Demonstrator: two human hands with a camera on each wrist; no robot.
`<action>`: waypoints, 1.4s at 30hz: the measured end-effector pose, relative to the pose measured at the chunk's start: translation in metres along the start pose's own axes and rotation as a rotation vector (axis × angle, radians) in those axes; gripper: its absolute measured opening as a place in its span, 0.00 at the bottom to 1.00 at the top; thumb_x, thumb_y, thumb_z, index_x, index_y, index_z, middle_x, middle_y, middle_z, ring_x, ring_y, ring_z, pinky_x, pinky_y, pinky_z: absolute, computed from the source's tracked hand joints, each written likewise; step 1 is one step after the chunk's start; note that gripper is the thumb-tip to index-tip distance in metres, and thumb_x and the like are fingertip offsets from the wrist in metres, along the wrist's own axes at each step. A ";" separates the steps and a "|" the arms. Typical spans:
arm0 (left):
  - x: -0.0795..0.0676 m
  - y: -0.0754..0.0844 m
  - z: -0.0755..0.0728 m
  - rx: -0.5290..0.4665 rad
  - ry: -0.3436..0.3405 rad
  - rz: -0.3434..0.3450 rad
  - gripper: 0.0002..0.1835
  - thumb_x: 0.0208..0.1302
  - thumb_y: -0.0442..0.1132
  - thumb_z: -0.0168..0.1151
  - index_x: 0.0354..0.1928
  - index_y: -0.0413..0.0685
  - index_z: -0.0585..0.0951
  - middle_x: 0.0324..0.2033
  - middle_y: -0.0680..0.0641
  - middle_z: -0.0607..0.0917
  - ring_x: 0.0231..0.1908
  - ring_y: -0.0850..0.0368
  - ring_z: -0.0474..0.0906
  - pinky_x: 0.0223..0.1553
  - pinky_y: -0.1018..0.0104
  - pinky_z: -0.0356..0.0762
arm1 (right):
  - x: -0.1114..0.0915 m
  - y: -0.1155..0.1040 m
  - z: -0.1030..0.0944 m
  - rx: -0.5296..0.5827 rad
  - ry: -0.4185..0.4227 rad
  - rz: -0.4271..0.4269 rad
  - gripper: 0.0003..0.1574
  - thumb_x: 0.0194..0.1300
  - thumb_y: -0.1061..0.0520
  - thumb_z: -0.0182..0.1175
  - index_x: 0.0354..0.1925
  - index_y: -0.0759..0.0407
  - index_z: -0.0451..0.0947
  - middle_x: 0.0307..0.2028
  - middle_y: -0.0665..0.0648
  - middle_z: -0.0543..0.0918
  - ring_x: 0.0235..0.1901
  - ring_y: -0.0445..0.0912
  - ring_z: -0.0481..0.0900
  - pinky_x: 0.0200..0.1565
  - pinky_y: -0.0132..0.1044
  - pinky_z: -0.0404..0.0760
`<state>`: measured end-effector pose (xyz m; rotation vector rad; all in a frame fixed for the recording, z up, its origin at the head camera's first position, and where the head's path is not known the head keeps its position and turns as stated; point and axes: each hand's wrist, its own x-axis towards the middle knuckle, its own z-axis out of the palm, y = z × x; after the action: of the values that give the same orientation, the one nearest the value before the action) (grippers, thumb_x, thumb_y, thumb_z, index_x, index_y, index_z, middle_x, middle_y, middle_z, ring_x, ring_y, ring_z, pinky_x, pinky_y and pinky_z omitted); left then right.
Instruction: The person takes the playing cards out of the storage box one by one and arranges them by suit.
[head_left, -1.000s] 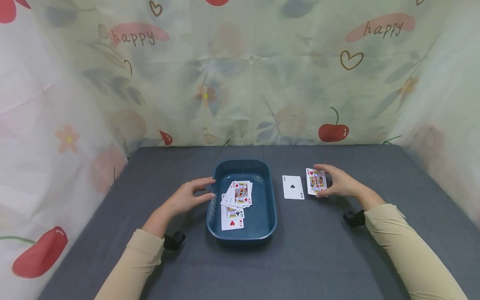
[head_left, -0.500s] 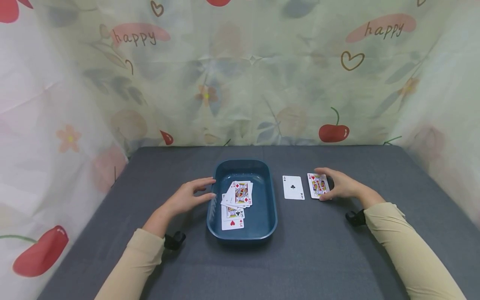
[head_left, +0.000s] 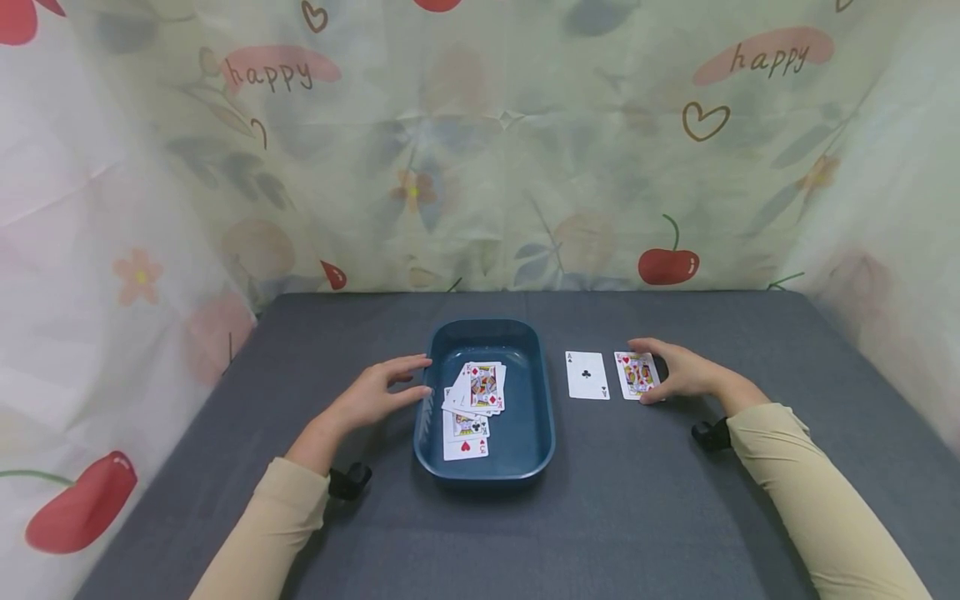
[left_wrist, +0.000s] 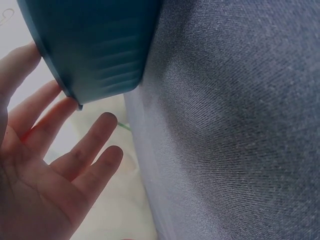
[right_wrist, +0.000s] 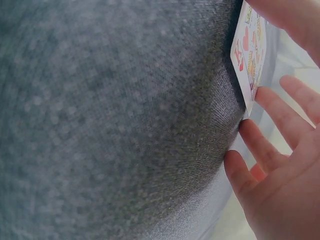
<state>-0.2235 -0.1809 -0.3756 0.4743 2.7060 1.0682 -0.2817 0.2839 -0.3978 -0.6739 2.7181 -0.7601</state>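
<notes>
My right hand holds a king of hearts between thumb and fingers at its near and far edges. In the right wrist view the card leans slightly over the cloth, two fingers at its corner. To its left an ace of clubs lies face up on the table. My left hand touches the left rim of a dark blue tray with its fingertips; in the left wrist view the fingers spread along the tray's wall. Several face-up cards overlap inside the tray.
A dark grey cloth covers the table. Behind it and at both sides hang patterned fabric curtains. A black wrist strap sits on the left wrist, another strap on the right.
My right hand has lowered the king of hearts to the table beside the ace and moved slightly right. The card lies flatter than before. My left hand and the tray have stayed put.
</notes>
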 end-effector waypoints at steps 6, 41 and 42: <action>0.000 0.000 0.000 -0.001 0.006 0.001 0.31 0.62 0.48 0.61 0.66 0.51 0.67 0.68 0.42 0.65 0.62 0.40 0.69 0.60 0.44 0.69 | 0.000 0.001 0.001 0.003 0.003 -0.002 0.57 0.45 0.51 0.73 0.66 0.70 0.56 0.64 0.72 0.64 0.64 0.64 0.60 0.63 0.63 0.57; 0.001 -0.001 0.001 0.001 0.006 -0.008 0.30 0.63 0.46 0.60 0.66 0.50 0.67 0.68 0.41 0.65 0.62 0.39 0.69 0.62 0.44 0.67 | 0.040 -0.139 0.001 0.199 0.123 -0.198 0.42 0.57 0.51 0.66 0.65 0.57 0.62 0.63 0.63 0.69 0.63 0.58 0.67 0.64 0.55 0.65; 0.001 -0.001 0.001 -0.003 0.006 -0.010 0.30 0.63 0.46 0.60 0.66 0.50 0.67 0.68 0.41 0.65 0.62 0.39 0.69 0.62 0.44 0.66 | 0.041 -0.144 0.002 0.204 0.118 -0.205 0.41 0.57 0.52 0.66 0.65 0.57 0.62 0.63 0.63 0.69 0.64 0.58 0.67 0.64 0.55 0.65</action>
<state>-0.2245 -0.1808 -0.3768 0.4574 2.7086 1.0724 -0.2643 0.1537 -0.3260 -0.8931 2.6500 -1.1408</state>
